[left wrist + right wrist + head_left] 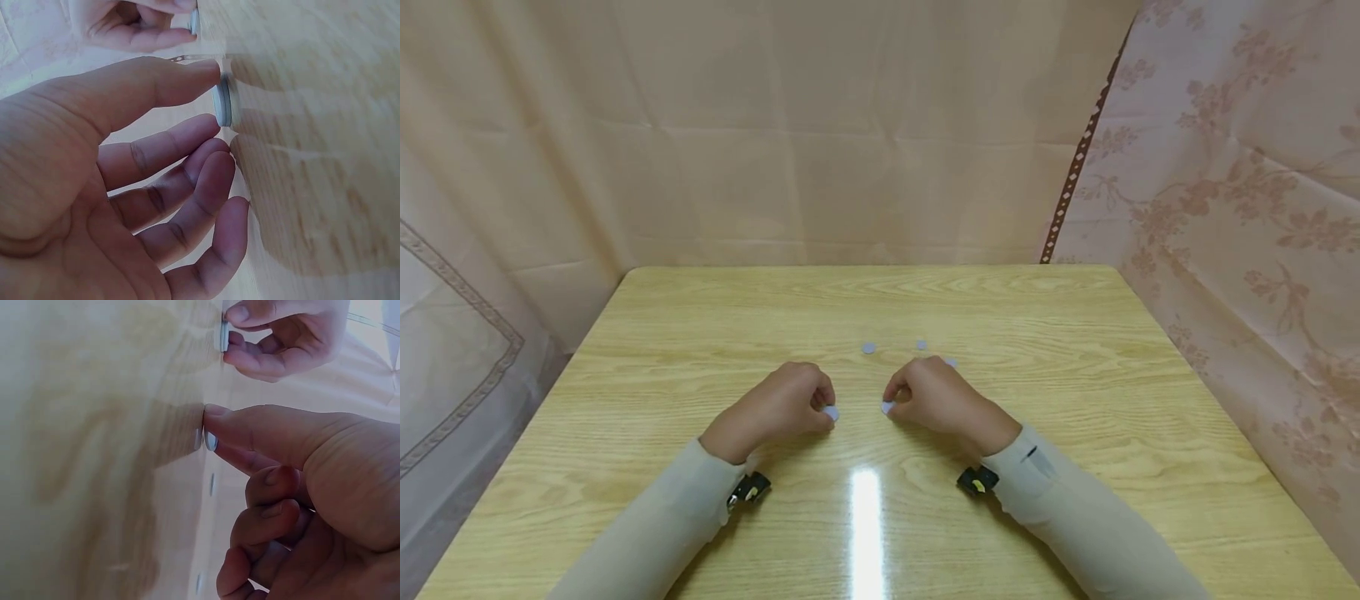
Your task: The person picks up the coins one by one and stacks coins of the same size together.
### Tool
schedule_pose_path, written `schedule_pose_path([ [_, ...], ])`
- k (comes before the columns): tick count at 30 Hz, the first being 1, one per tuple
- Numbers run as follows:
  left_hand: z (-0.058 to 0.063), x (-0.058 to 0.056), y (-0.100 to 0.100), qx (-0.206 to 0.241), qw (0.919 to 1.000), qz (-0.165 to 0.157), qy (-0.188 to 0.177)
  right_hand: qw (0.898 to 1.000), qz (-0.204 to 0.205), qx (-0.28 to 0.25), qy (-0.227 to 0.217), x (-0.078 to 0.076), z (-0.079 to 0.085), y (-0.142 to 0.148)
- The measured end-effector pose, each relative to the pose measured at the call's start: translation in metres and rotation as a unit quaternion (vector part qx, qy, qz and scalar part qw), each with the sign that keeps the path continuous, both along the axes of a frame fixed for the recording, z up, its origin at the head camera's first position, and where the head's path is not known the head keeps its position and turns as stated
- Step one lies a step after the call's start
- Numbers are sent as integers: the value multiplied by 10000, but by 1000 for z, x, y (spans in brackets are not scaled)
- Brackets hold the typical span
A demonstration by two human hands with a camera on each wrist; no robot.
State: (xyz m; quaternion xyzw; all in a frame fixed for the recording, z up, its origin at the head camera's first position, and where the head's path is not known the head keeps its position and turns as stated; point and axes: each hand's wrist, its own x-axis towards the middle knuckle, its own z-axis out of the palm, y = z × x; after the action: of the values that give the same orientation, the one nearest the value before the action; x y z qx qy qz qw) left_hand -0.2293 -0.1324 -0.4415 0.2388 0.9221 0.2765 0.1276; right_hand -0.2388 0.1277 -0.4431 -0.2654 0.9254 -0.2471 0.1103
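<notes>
My left hand is low over the table, thumb and forefinger pinching a small pale round disc by its edges. In the left wrist view this disc stands edge-on and looks layered; whether it is one piece or a stack I cannot tell. A short gap to the right, my right hand pinches another pale disc between thumb and forefinger. The right wrist view shows that disc at the tabletop, partly covered by the thumb, with the other fingers curled loosely.
Beyond the hands, a pale disc lies on the wooden table. Farther right are a smaller disc and another disc, partly hidden behind the right hand. A beige curtain hangs along the back edge, a flowered cloth at right.
</notes>
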Motion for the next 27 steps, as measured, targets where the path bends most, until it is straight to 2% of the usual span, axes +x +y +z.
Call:
schedule_pose_path([
  [6, 1, 0, -2, -2, 10000, 41, -3, 9989, 183, -353, -267, 4, -1, 5],
  [12, 2, 0, -3, -119, 9998, 103, 146, 9956, 210, -615, -672, 3, -1, 6],
  [17, 3, -3, 6, -208, 9993, 151, 259, 9925, 243, -806, -880, 1, -6, 8],
  [21, 6, -12, 21, -414, 9983, 109, 393, 9928, 213, -803, -859, 0, -9, 8],
  [27, 8, -32, 36, -513, 9970, 77, 567, 9937, 67, -699, -869, 1, -7, 7],
])
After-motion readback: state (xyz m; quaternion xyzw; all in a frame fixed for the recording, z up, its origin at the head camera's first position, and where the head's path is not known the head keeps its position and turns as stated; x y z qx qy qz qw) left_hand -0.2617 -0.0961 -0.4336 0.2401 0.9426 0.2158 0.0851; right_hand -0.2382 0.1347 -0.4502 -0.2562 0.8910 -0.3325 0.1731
